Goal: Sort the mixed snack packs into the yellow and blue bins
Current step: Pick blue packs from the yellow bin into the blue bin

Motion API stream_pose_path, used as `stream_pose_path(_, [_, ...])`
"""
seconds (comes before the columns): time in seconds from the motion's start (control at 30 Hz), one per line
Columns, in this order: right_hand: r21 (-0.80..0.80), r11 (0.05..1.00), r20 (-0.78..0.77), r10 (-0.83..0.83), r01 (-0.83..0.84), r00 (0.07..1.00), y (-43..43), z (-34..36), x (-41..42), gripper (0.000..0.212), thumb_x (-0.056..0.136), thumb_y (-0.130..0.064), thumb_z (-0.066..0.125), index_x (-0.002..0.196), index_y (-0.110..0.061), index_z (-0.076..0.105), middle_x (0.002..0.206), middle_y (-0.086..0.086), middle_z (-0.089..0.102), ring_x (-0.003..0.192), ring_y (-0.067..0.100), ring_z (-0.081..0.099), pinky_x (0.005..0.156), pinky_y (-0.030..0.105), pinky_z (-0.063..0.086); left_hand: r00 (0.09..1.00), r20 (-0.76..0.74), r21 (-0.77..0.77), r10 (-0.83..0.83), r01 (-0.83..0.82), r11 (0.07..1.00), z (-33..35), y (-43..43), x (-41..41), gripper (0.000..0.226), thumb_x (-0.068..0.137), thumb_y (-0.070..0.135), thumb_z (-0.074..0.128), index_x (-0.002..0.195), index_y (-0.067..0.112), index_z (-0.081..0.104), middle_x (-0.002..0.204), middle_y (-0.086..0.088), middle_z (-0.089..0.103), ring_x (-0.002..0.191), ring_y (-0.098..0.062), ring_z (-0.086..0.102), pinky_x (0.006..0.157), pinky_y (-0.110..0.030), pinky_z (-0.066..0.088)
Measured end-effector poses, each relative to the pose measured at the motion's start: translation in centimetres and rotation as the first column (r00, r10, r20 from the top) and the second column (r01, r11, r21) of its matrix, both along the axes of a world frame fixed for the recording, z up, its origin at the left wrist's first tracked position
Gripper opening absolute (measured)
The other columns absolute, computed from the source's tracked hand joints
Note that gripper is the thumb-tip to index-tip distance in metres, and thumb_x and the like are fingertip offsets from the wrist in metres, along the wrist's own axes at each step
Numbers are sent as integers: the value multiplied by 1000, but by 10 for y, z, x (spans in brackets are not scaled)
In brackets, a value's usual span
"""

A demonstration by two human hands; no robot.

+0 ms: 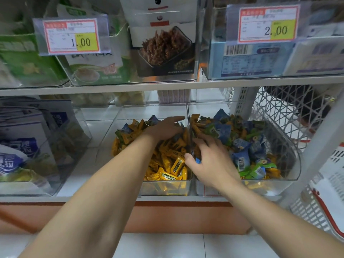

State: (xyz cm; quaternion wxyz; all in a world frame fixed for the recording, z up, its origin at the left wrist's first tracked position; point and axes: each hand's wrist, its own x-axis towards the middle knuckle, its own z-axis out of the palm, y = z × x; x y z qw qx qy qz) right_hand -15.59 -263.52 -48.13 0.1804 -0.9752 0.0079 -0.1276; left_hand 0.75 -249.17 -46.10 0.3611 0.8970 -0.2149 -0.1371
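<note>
**Upper shelf, left to right:** price tag 1.00 (72,36) in front of green boxes (24,58). Next, a dark pack (163,51) picturing brown strands. Then price tag 2.00 (268,25). The small print is too blurred to read.

**Lower shelf (83,164), left to right:**
- **Far left:** a clear tub (55,164) of blue-and-white bags (20,142), cut off by the frame edge.
- **Middle:** the left bin (165,187), clear-walled, holds mostly yellow packs (167,170), with a few blue and green ones at the back. Your left hand (165,127) lies palm down on that back heap, fingers straight, gripping nothing.
- **Dividing wall:** your right hand (210,159) sits over the wall between the two bins, fingers curled down among the packs. A scrap of blue wrapper (198,161) shows by the thumb. You cannot tell whether the hand holds a pack, because the palm hides it.
- **Right:** the right bin (290,164) holds blue packs (242,161), green packs (256,170) and yellow ones, all mixed.
- **Far right:** a white lattice panel (279,108), then a red-handled basket (325,211), partly out of frame.
</note>
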Motion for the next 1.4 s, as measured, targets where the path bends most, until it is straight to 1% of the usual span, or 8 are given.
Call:
stream_pose_path(0.13, [6,1000,21,0,0,1000,0,-1,2,65,82,-66,33,132,-29,54,140,-7,46,128,20,39,103,40,41,998,51,30,-25,23,999,-3,7,-1,32,97,29,60,129,28,61,134,1,55,111,-16,57,88,-25,43])
stream_pose_path(0.27, [11,1000,19,5,-5,1000,-2,-2,2,65,83,-67,34,131,-30,54,140,-8,46,129,20,38,103,41,42,963,216,-144,164,-134,980,10,26,-12,13,88,21,69,100,25,68,105,8,62,106,-17,57,77,-18,41])
stream_pose_path(0.4, [39,999,-5,27,-27,1000,-5,2,-2,64,85,-67,43,136,-29,50,142,-7,46,131,19,41,103,38,43,919,242,-285,310,-238,928,36,61,-47,11,86,23,73,93,30,68,99,9,66,95,-12,59,82,-25,44])
stream_pose_path(0.63, [72,994,148,73,-85,986,23,50,17,53,85,-58,54,130,-30,55,120,-4,62,109,20,58,80,32,49,848,273,-321,454,-364,874,47,133,-125,18,86,19,72,95,33,66,93,15,66,89,-5,61,75,-25,50])
stream_pose_path(0.83, [257,934,-132,288,-248,949,80,47,108,38,95,-13,52,132,-20,57,131,4,60,118,25,56,86,24,36,836,295,-199,463,-420,885,32,167,-150,21,85,25,75,105,25,67,107,4,61,101,-18,59,89,-38,49])
stream_pose_path(1.03, [72,960,-420,277,-272,864,85,14,152,40,94,-23,59,134,-26,55,127,3,60,107,22,59,91,38,52,830,185,-303,527,-462,834,21,189,-150,24,85,31,76,106,32,64,101,12,67,91,-10,65,84,-37,55])
stream_pose_path(1.23, [-21,954,-334,276,-299,902,71,28,157,20,89,-26,70,108,-21,71,110,0,60,99,20,56,80,29,40,819,96,-406,566,-487,774,20,191,-145,27,84,25,77,110,22,67,99,9,69,91,-11,68,87,-43,55])
stream_pose_path(1.4, [169,971,-3,172,-169,985,70,40,166,5,95,-20,60,100,-20,62,103,0,57,91,18,51,78,29,36,818,70,-437,571,-489,755,19,191,-142,25,84,23,77,108,23,67,98,6,69,89,-15,69,84,-45,57])
